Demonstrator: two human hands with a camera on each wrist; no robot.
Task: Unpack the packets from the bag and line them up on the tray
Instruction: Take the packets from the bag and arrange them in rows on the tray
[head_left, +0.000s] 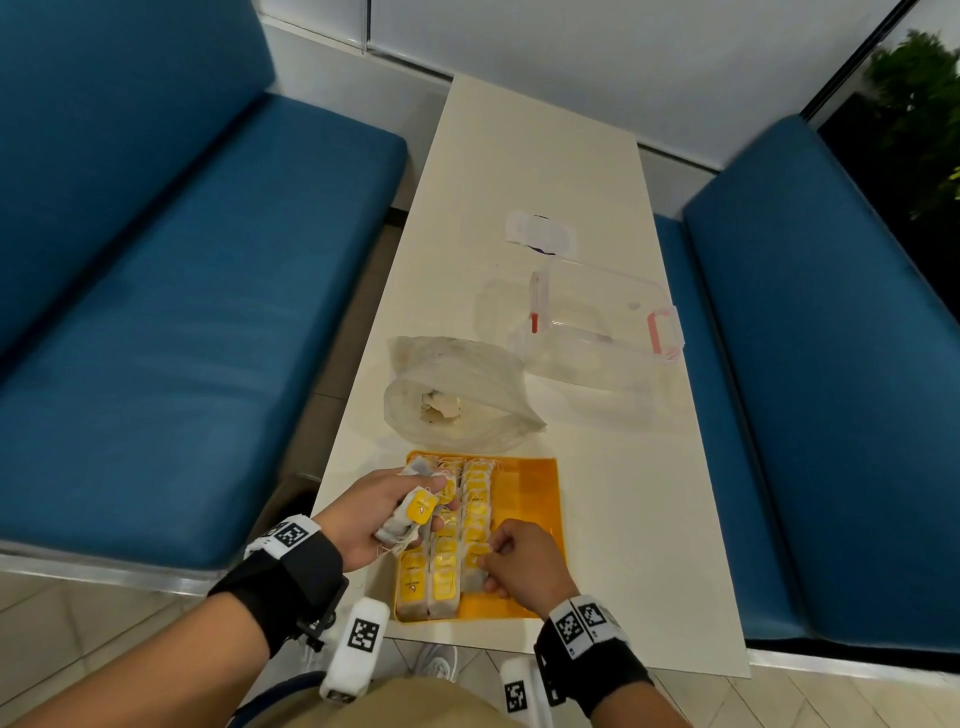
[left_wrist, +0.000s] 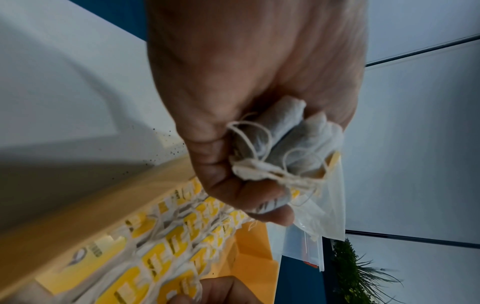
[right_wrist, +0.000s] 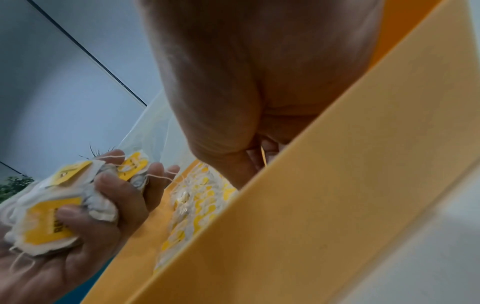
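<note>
Cream laminate table (head_left: 540, 171), long and narrow, is set between two blue padded benches (head_left: 156, 291). Packets (head_left: 475, 506): paper tea sachets with yellow tags and thin strings, laid in overlapping rows along the left part of the orange tray (head_left: 537, 499), a shallow rigid plastic rectangle at the near table edge. A bunch of packets (head_left: 410, 514) is clutched in the left hand (head_left: 371, 514), fingers curled round it, above the tray's left rim. One packet at the near end of the third row is pinched by the right hand (head_left: 524, 561). Bag (head_left: 457, 395): thin translucent plastic, crumpled, mouth open, just beyond the tray, a few packets seen inside. Clear lidded box (head_left: 597, 322), pink clasps, lies farther off. Risk, as judged: strings are looped loosely and could snag, so neighbouring packets may be dragged out of line; crushed sachets may shed tea dust.
</note>
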